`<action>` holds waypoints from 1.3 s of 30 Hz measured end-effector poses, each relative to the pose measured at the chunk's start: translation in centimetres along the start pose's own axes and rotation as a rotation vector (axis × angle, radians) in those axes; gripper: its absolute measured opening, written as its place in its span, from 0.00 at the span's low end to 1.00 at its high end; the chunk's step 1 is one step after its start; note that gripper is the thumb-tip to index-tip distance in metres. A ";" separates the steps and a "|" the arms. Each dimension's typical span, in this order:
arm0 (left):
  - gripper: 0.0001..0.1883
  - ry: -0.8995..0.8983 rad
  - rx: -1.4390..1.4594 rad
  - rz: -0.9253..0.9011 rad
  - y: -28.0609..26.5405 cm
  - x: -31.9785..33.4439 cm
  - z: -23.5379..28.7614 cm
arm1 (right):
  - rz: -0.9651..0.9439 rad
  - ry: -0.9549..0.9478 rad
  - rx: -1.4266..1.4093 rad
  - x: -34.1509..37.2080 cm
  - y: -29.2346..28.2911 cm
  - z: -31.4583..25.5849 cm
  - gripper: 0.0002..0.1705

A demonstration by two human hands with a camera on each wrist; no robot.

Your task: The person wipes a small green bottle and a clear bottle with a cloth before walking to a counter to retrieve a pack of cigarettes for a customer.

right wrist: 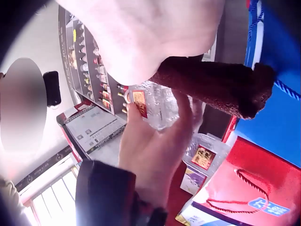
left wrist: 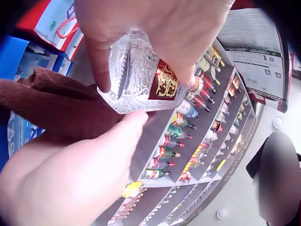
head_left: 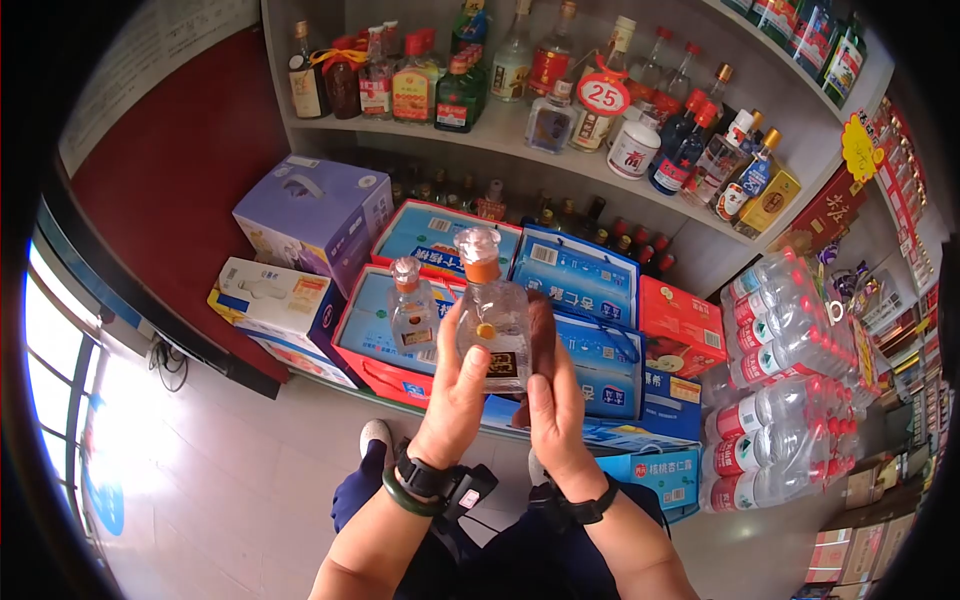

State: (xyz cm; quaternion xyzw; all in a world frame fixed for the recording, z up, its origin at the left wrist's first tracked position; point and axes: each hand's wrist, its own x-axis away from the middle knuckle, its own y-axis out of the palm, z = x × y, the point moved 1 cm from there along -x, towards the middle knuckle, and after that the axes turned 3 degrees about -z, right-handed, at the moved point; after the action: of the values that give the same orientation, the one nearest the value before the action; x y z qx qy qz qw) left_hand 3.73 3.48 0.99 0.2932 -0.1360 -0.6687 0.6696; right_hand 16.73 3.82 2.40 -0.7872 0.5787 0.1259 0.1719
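My left hand grips a clear glass liquor bottle, its faceted stopper and orange neck band uppermost in the head view. A red and gold label shows on its textured glass in the left wrist view. On the bottle's other side, my right hand holds a brown cloth against the glass. The cloth hangs out past the hand in the right wrist view, where the bottle is partly covered by fingers. A smaller, similar bottle stands on a red and blue gift box just left.
Shelves ahead carry several liquor bottles and a red 25 price tag. Blue drink cartons lie under my hands. A purple box sits to the left, and shrink-wrapped water bottles stand at the right.
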 end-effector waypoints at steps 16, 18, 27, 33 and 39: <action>0.37 -0.261 0.072 -0.209 0.5 1.7 -0.3 | 0.081 -0.260 0.141 -2.0 -1.2 -1.9 0.27; 0.37 -0.279 0.187 -0.162 -0.8 1.5 -0.9 | 0.080 -0.176 0.013 -2.1 -0.8 -0.5 0.27; 0.27 -0.036 -0.141 -0.042 -2.2 0.1 -0.8 | 0.081 0.186 -0.544 -0.2 0.0 0.1 0.27; 0.31 -0.032 -0.067 -0.009 0.0 0.6 -0.2 | 0.113 -0.069 -0.150 0.1 0.2 0.0 0.28; 0.46 0.004 -0.401 -0.136 -0.3 0.7 -0.4 | 0.003 -0.097 -0.136 -1.6 -0.9 -2.0 0.27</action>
State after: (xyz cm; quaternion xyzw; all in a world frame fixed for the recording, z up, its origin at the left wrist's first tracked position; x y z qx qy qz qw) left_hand 3.73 2.92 0.38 0.1639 0.0212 -0.7254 0.6682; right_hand 17.17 4.57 4.99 -0.7891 0.5611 0.2029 0.1457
